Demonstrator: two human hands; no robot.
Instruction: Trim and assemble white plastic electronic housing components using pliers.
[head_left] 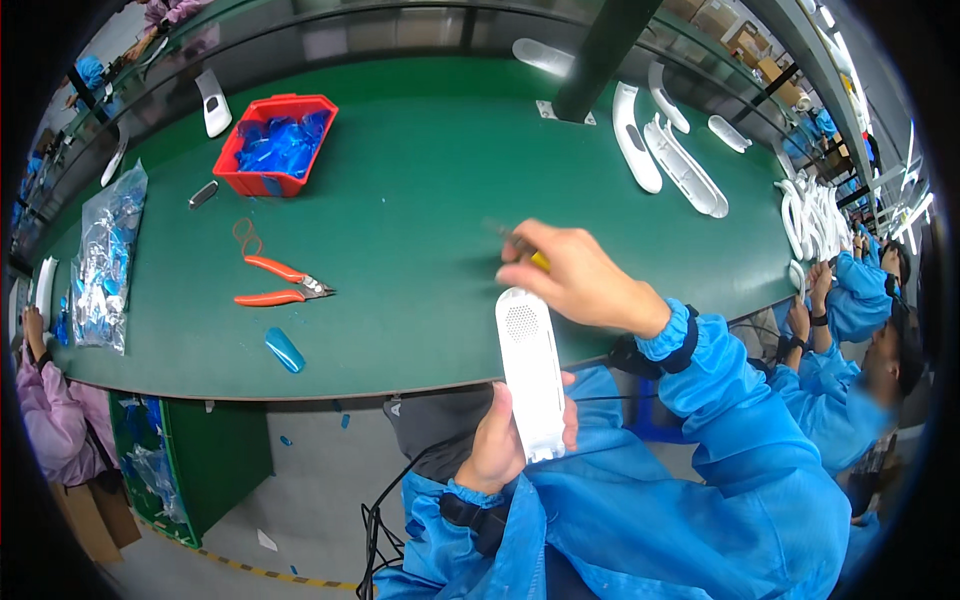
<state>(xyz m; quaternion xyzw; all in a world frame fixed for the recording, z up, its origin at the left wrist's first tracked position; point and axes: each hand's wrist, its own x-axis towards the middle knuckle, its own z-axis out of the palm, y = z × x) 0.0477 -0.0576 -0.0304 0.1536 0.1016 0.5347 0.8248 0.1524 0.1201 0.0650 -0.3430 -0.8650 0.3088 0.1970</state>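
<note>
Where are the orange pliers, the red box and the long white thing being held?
orange pliers [275, 281]: head view, on the upper orange handle.
red box [262, 183]: head view, on its front wall.
long white thing [530, 375]: head view, on its flat middle, above the left hand [497, 445].

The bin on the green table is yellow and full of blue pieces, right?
Not quite. The bin is red, not yellow. It does sit on the green table and it does hold blue pieces, as the head view shows.
</note>
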